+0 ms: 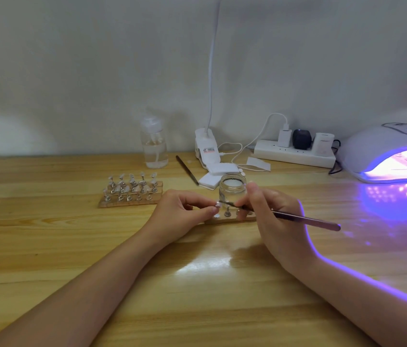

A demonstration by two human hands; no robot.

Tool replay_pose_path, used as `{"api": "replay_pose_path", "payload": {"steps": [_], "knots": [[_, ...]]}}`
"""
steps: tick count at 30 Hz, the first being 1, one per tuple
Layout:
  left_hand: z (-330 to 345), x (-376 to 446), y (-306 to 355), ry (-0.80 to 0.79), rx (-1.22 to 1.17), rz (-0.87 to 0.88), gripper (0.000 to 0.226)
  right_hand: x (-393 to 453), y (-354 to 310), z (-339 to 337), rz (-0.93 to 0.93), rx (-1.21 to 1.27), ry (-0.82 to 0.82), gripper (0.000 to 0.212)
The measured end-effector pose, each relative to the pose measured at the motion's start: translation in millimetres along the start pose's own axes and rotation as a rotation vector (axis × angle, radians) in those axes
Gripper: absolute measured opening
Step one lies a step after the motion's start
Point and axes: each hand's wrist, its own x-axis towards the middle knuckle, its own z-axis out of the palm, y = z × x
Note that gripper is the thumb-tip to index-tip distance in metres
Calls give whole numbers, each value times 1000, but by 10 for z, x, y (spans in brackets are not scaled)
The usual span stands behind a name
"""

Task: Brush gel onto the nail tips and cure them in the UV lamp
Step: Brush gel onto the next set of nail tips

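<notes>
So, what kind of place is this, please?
Probably a home nail-art work table, not a salon. A lit UV lamp stands at the right, a wooden holder of nail tips sits on the wooden table, and the right hand holds a brush.

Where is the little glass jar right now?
In the head view, the glass jar stands mid-table, just behind the right hand holding the brush, in front of the white pads.

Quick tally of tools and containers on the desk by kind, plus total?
Brushes: 2, one in the right hand at, one lying at
Wooden nail stands: 2 outside the lamp
Glass jar: 1
Pump bottle: 1
UV lamp: 1
Power strip: 1
Total: 8
</notes>
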Motion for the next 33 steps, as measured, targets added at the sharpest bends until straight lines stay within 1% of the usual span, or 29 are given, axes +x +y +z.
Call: {"api": "replay_pose_path", "payload": {"steps": [2, 4, 11, 14, 16, 18, 24, 26, 29, 33], "knots": [[0, 1, -1, -1, 2, 2, 15, 21, 1, -7, -11, -93, -42, 29], [0, 3, -5, -5, 3, 6, 17, 28, 4, -8, 23, -112, -70, 28], [-12, 0, -8, -21, 30, -3, 15, -4, 36, 1, 55, 48, 7, 40], [-10, 0, -6, -18, 27, -4, 12, 7, 39, -1, 25, 21, 5, 34], [-8, 0, -6, -19, 17, 1, 12, 23, 36, -1, 14, -48, -27, 28], [-6, -1, -4, -21, 15, 3, 13, 30, 39, -4, 29, -84, -58, 27], [-4, -1, -8, -26, 11, 0, 14, -4, 15, 5, 83, 65, -22, 40], [-4, 1, -7, -23, 6, 1, 12, -11, 9, 4, 76, 81, -7, 42], [-1, 6, -13, -10, 0, 3, 13, 2, 5, 6, 45, 37, 15, 39], [-3, 6, -18, -12, -20, 7, 20, 26, 16, 7, 66, -68, -37, 33]]}}
